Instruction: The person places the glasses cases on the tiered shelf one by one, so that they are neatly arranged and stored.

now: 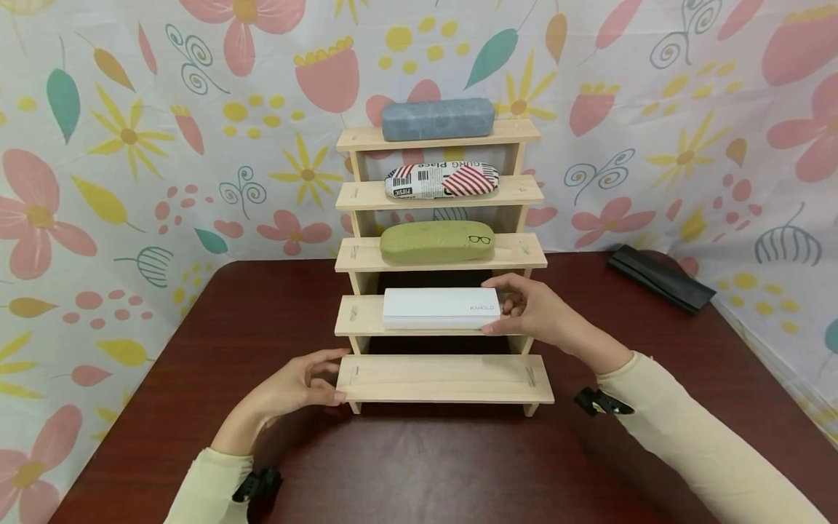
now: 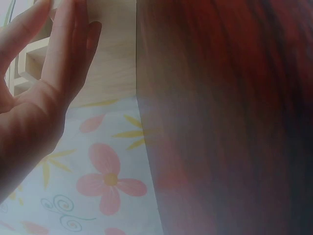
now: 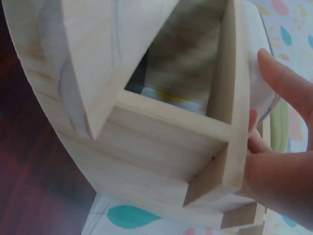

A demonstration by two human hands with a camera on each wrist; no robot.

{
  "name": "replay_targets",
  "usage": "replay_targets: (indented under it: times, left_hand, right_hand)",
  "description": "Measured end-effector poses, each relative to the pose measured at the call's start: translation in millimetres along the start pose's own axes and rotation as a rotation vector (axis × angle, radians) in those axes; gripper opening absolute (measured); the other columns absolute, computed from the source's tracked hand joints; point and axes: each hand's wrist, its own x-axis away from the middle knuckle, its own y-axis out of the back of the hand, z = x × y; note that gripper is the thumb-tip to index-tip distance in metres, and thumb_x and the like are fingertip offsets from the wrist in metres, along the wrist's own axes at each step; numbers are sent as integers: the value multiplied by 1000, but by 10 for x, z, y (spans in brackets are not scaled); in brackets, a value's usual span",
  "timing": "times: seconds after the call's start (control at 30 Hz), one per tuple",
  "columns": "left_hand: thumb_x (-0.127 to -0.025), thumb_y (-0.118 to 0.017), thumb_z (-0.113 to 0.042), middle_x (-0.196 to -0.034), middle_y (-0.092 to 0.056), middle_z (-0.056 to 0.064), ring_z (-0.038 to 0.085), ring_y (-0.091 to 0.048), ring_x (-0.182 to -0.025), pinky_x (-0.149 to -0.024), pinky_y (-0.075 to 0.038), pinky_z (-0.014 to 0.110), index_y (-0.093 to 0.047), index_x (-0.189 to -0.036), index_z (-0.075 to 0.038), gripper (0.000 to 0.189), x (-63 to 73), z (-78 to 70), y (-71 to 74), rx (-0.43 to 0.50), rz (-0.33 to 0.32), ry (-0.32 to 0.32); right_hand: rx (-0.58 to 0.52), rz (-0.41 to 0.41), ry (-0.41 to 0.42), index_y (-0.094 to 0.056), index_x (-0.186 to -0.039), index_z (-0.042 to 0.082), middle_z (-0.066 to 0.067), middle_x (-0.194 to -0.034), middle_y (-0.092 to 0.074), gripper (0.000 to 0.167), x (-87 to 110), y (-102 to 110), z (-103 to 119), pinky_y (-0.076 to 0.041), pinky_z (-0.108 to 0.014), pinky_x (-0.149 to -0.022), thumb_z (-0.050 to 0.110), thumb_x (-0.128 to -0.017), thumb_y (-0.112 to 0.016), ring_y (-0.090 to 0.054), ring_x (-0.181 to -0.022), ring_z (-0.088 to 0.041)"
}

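Observation:
My right hand (image 1: 533,309) grips the right end of a white glasses case (image 1: 432,307), thumb at the front and fingers behind. The case lies lengthwise on the second step from the bottom of a wooden stepped display stand (image 1: 445,380). In the right wrist view, the thumb (image 3: 281,78) presses the white case (image 3: 259,63) beside the stand's side (image 3: 210,171). My left hand (image 1: 297,389) holds the left end of the lowest step, thumb at its front corner and forefinger at its back corner. The left wrist view shows its fingers (image 2: 63,54) against the wood.
Higher steps carry a green glasses case (image 1: 437,242), a newsprint-patterned case (image 1: 441,180) and, on top, a blue case (image 1: 439,120). A black folded case (image 1: 661,279) lies at the back right of the dark red table (image 1: 419,466). A floral cloth (image 1: 131,204) hangs behind.

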Motion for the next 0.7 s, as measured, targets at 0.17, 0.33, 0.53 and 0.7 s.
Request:
replay_targets:
  times: [0.17, 0.33, 0.53, 0.7]
  left_hand:
    - [-83, -74, -2, -130, -48, 29, 24, -67, -91, -81, -56, 41, -26, -147, 7, 81, -8, 20, -1, -10, -5, 11]
    - [-82, -75, -3, -131, -48, 28, 25, -67, -92, -81, -56, 42, -27, -148, 5, 81, -18, 22, -14, -12, -6, 20]
    - [-81, -75, -3, -130, -49, 28, 25, -67, -91, -80, -56, 42, -27, -147, 6, 82, -15, 10, -12, -16, -12, 17]
    - [-82, -74, -1, -130, -49, 29, 24, -67, -90, -80, -56, 40, -26, -147, 7, 81, -13, -20, -6, -13, -3, -5]
  right_hand:
    - [13, 34, 28, -54, -132, 10, -13, -103, -60, 61, 84, 132, -30, -50, -27, -69, 25, -80, -80, -56, -87, -21]
    - [-74, 7, 113, -56, -129, 8, -9, -121, -62, 42, 285, 407, -164, -53, -26, -75, 19, -91, -69, -62, -97, -18]
    - [-271, -164, 157, -52, -132, 3, 0, -117, -65, 37, 451, 949, -556, -52, -19, -82, 1, -95, -58, -64, -98, -10]
    - [-602, -246, 211, -49, -136, 3, -3, -119, -65, 43, 541, 1404, -1055, -50, -18, -86, -10, -95, -49, -65, -102, -12]
